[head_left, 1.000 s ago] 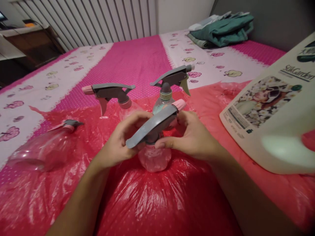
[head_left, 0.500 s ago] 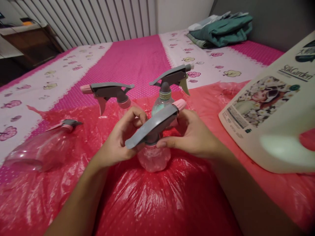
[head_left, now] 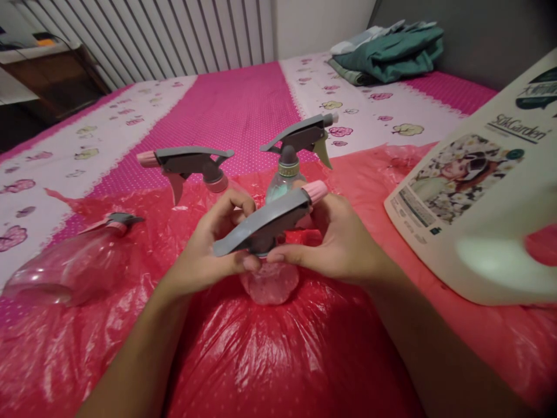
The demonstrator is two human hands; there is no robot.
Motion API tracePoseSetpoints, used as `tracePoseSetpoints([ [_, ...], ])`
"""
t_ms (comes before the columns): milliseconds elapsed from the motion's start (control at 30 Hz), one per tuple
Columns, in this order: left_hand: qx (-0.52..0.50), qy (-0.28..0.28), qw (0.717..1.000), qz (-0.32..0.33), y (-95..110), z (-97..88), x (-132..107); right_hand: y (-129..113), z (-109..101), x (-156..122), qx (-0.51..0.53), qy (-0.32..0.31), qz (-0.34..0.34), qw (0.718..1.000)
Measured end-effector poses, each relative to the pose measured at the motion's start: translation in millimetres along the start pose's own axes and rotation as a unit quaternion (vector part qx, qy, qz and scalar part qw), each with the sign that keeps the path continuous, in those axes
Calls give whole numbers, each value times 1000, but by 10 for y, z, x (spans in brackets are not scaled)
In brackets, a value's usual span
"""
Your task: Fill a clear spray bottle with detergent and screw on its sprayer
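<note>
A small clear spray bottle (head_left: 270, 284) stands upright on a red plastic sheet (head_left: 282, 360) in front of me. Its grey trigger head with a pink nozzle (head_left: 265, 220) sits on top. My left hand (head_left: 209, 255) curls around the head from the left, fingers bent against its neck. From the right, my right hand (head_left: 339, 244) grips the same head, thumb under it. Both hands are closed on the head.
Behind stand two more spray bottles, one with a pink collar (head_left: 191, 165), one greenish (head_left: 296, 151). A clear bottle (head_left: 65, 267) lies on its side at left. A large white jug (head_left: 483, 186) lies at right. Folded green cloth (head_left: 387, 49) rests far back on the pink bed (head_left: 243, 104).
The trigger head has turned slightly and tipped a little lower on the left. My left fingers have regripped around it. The bottle stays in place.
</note>
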State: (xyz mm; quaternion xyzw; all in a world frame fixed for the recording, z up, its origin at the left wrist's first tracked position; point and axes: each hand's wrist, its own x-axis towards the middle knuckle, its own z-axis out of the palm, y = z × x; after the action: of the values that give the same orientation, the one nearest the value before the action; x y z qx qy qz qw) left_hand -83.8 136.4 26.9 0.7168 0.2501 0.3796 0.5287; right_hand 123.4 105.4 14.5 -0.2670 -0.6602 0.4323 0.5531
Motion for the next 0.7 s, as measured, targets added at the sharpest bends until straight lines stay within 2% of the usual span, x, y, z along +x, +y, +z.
tracePoseSetpoints([
  [233,25,-2,1000,3,5,-17,-4,-69,-4,11,-20,-33,4,999],
  [333,16,-2,1000,2,-1,-9,0,-75,0,7,2,-39,18,999],
  [533,-7,-7,1000,-13,-40,-4,5,-62,-30,10,41,-48,27,998],
  [700,9,-3,1000,-2,-49,-17,11,-15,-30,-15,22,-63,29,997],
])
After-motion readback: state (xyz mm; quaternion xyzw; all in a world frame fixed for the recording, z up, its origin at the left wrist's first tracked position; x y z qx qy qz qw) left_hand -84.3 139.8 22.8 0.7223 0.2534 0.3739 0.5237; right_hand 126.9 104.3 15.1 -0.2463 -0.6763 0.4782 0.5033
